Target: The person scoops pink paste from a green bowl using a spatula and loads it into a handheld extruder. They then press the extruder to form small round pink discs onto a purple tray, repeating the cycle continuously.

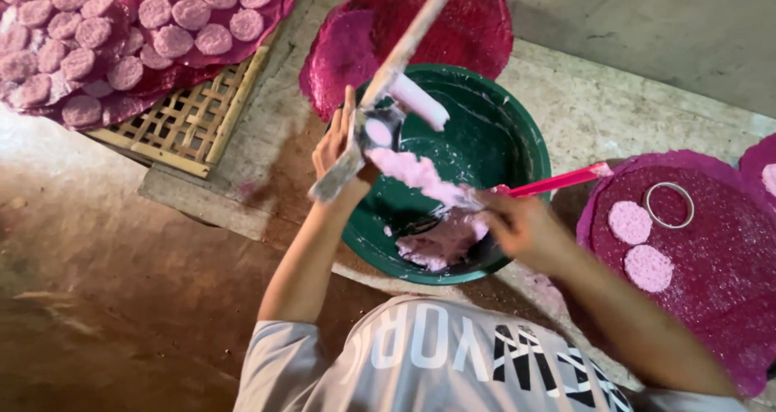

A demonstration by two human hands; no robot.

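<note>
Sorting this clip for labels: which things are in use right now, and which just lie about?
In use:
left hand holding coated stick
right hand holding pink spoon
green bowl of pink dough

Lying about:
metal ring
bamboo tray
pink discs

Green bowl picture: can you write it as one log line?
left hand: holds dough-caked tool | right hand: holds pink spatula | green bowl: pink dough inside | metal ring: on magenta mat
</note>
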